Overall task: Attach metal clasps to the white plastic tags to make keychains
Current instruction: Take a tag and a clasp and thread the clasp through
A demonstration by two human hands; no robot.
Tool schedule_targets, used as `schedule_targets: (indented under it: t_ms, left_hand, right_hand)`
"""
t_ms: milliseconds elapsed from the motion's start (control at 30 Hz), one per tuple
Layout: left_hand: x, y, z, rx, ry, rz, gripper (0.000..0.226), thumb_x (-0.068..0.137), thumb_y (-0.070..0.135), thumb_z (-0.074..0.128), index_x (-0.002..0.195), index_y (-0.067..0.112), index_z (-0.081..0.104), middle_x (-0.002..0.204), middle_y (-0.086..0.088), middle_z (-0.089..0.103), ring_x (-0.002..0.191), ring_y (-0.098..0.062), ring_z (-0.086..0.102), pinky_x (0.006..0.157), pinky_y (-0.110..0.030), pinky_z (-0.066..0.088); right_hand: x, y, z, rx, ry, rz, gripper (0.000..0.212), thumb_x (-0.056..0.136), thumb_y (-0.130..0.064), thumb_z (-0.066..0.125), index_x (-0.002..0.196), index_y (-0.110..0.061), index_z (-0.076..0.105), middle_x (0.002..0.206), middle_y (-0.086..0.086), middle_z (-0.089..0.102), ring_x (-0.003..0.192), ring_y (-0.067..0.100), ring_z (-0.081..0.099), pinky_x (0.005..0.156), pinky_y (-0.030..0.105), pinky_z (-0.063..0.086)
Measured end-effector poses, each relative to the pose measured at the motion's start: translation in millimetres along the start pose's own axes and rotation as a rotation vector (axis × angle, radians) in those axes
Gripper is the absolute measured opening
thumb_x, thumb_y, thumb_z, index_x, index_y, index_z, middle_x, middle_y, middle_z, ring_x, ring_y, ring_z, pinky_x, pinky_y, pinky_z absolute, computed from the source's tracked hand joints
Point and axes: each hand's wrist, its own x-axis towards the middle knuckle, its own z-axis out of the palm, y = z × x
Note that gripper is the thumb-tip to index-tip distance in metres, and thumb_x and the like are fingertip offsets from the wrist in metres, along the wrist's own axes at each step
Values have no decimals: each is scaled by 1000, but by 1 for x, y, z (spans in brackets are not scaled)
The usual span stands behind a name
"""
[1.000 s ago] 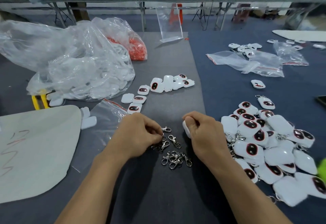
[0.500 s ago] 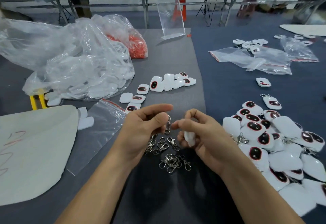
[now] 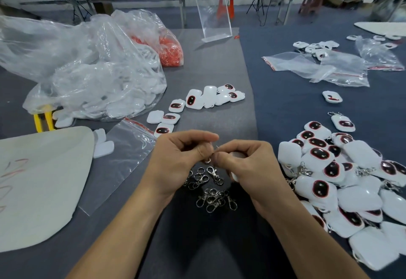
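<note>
Fingertips of both hands meet just above the grey tabletop, at the centre of the view. The left hand pinches a metal clasp between thumb and forefinger. Its small ring is turned toward the right hand, which is curled around a white plastic tag whose lower edge peeps out under the fingers. Whether the ring has caught the tag's eyelet is hidden behind the thumbs. My reading is that the pair is raised and held close so the eyelet and the ring's gap can be lined up by sight.

The supplies look arranged for short reaches. The heap of loose clasps lies at 6 o'clock, directly beneath the hands. The unclasped tags wait at 12 o'clock, and the finished keychains are piled at 3 o'clock.

A second ago both hands were down at the heap, with the left picking out a clasp. Half a second ago they had lifted but were slightly apart, the clasp dangling between them. Now that gap has closed and the tag is tucked deeper into the right palm.
</note>
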Motion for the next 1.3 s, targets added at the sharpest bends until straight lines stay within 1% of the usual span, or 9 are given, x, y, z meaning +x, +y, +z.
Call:
schedule_targets:
  t_ms: [67, 233, 433, 567, 733, 800, 1000, 1100, 1300]
  left_hand:
    - [-2, -1, 1, 152, 26, 42, 29, 82, -4, 76, 87, 23, 83, 78, -1, 78, 70, -9, 71, 66, -17, 54]
    - [-8, -2, 3, 427, 80, 149, 21, 81, 7, 79, 80, 28, 81, 75, 15, 76, 71, -4, 73, 66, -17, 55]
    - [-10, -2, 4, 520, 111, 186, 14, 78, 14, 80, 78, 28, 80, 72, 17, 74, 67, -6, 71, 67, -28, 56]
    - [-10, -1, 4, 632, 66, 267, 20, 78, 23, 74, 92, 36, 75, 77, 16, 73, 72, -9, 70, 68, -32, 55]
    - [-12, -4, 6, 470, 130, 157, 23, 78, 12, 82, 87, 33, 81, 79, 19, 76, 74, -1, 73, 71, -21, 58]
    - [-10, -4, 7, 390, 119, 89, 23, 78, 7, 81, 82, 30, 82, 77, 14, 77, 73, -4, 74, 68, -18, 57]
    - [-6, 0, 6, 165, 38, -54, 24, 78, -4, 78, 75, 20, 81, 68, -6, 75, 61, -10, 63, 59, -21, 51]
    - [-6, 1, 4, 115, -2, -73, 20, 78, -7, 77, 75, 13, 80, 70, -9, 75, 62, -10, 64, 60, -19, 51]
    - [-6, 2, 1, 133, -53, -75, 21, 78, -9, 75, 73, 11, 79, 71, -21, 71, 61, -16, 59, 59, -26, 48]
  right_hand:
    - [1, 2, 1, -157, 98, -66, 10, 76, -15, 83, 73, -24, 81, 68, 2, 75, 68, 24, 73, 64, 37, 61]
    - [-2, 4, 0, -356, 180, -256, 20, 74, -15, 84, 71, -33, 78, 67, -18, 72, 66, 0, 69, 58, 8, 48]
    - [0, 6, -1, -444, 258, -312, 15, 74, -16, 88, 73, -29, 79, 73, -23, 72, 72, -2, 69, 64, 6, 48]
    - [-3, 6, 0, -507, 254, -369, 18, 72, -16, 90, 72, -31, 79, 71, -18, 71, 72, -3, 67, 63, 5, 46]
    - [1, 7, 0, -375, 287, -288, 18, 71, -13, 84, 67, -29, 77, 63, -17, 70, 61, 1, 66, 59, 9, 45]
    - [3, 7, -1, -206, 240, -177, 12, 70, -18, 82, 68, -29, 79, 56, -11, 68, 52, 3, 59, 57, 19, 46]
    - [7, 6, 0, -13, 191, -51, 9, 62, -24, 80, 70, -25, 81, 69, 2, 75, 69, 16, 71, 72, 36, 58]
    - [7, 6, 1, -16, 183, -22, 8, 63, -23, 82, 71, -23, 81, 71, 13, 75, 70, 36, 68, 76, 47, 59]
    - [7, 4, -6, 15, 19, 26, 14, 78, -2, 80, 73, -15, 81, 69, 9, 74, 64, 12, 67, 64, 23, 52]
